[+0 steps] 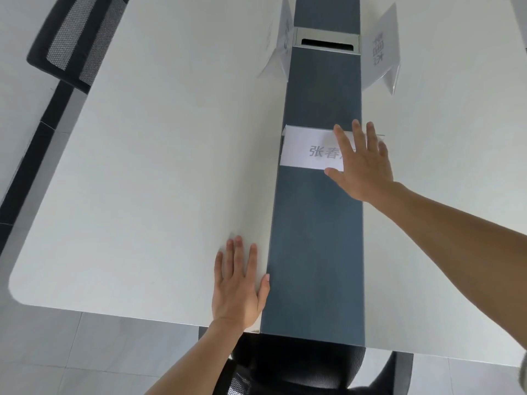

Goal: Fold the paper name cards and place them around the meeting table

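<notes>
A white paper name card with grey printed characters stands folded across the blue centre strip of the white meeting table. My right hand is spread flat with fingers apart, over the card's right end and covering part of the print. My left hand lies flat and open on the white tabletop near the front edge, its thumb at the strip's border, holding nothing. Two more folded name cards stand further back, one left of the strip and one right of it.
A metal cable box with a dark slot sits in the strip between the far cards. A black mesh chair stands at the table's left side. Another black chair is right below me at the table's end.
</notes>
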Tool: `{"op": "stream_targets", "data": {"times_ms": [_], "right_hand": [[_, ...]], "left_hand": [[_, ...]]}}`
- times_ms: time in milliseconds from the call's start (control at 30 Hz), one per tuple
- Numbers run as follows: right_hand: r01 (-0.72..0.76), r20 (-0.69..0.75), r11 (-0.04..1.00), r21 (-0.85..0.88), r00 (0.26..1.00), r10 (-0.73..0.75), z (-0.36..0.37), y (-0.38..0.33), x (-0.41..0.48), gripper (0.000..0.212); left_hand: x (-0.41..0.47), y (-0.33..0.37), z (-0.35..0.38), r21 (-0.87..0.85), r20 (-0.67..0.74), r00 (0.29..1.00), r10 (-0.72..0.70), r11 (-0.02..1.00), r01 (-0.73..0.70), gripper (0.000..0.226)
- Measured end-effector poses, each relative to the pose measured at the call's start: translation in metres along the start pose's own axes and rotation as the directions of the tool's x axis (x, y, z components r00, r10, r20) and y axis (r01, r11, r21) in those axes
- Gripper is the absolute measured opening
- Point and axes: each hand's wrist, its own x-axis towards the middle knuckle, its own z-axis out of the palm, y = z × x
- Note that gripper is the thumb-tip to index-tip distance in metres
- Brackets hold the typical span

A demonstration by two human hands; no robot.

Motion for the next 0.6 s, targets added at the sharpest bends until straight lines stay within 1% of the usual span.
{"op": "stream_targets", "data": {"times_ms": [200, 300, 367, 400, 467, 500, 533, 567, 600], "right_hand": [[0.008, 0.043, 0.999, 0.051, 0.999, -0.011, -0.007, 0.002, 0.002, 0.094], [0.017, -0.011, 0.993, 0.117, 1.0, -0.016, -0.022, 0.0, -0.01, 0.095], [0.006, -0.067, 0.973, 0.229, 0.998, 0.01, -0.038, -0.002, -0.029, 0.086], [-0.004, -0.09, 0.95, 0.313, 0.995, 0.034, -0.047, -0.004, -0.039, 0.079], [-0.013, -0.126, 0.867, 0.497, 0.988, 0.087, -0.071, -0.007, -0.067, 0.061], [-0.019, -0.137, 0.809, 0.587, 0.983, 0.123, -0.086, -0.008, -0.082, 0.053], [-0.012, -0.162, 0.736, 0.677, 0.973, 0.164, -0.101, -0.008, -0.099, 0.047], [0.006, -0.177, 0.652, 0.758, 0.964, 0.197, -0.119, -0.008, -0.117, 0.042], [0.038, -0.21, 0.578, 0.815, 0.949, 0.234, -0.135, -0.006, -0.133, 0.039]], "left_hand": [[0.0, 0.0, 0.0, 0.005, -0.003, 1.0, 0.003, 1.0, -0.003, 0.066], [0.0, 0.001, -0.003, 0.015, 0.022, 1.0, -0.004, 1.0, 0.004, 0.066], [-0.001, 0.002, -0.006, 0.021, 0.037, 0.999, -0.011, 1.0, 0.01, 0.066], [-0.002, 0.002, -0.008, 0.019, 0.048, 0.999, -0.015, 1.0, 0.014, 0.066], [-0.004, 0.003, -0.01, 0.021, 0.06, 0.998, -0.008, 1.0, 0.006, 0.066], [-0.005, 0.003, -0.012, 0.019, 0.091, 0.996, -0.01, 1.0, 0.008, 0.066], [-0.006, 0.0, -0.012, 0.018, 0.084, 0.996, -0.016, 1.0, 0.015, 0.068], [-0.005, 0.0, -0.017, 0.004, 0.078, 0.997, 0.003, 1.0, -0.003, 0.068], [-0.007, 0.0, -0.022, 0.0, 0.103, 0.994, 0.026, 1.0, -0.026, 0.068]]}}
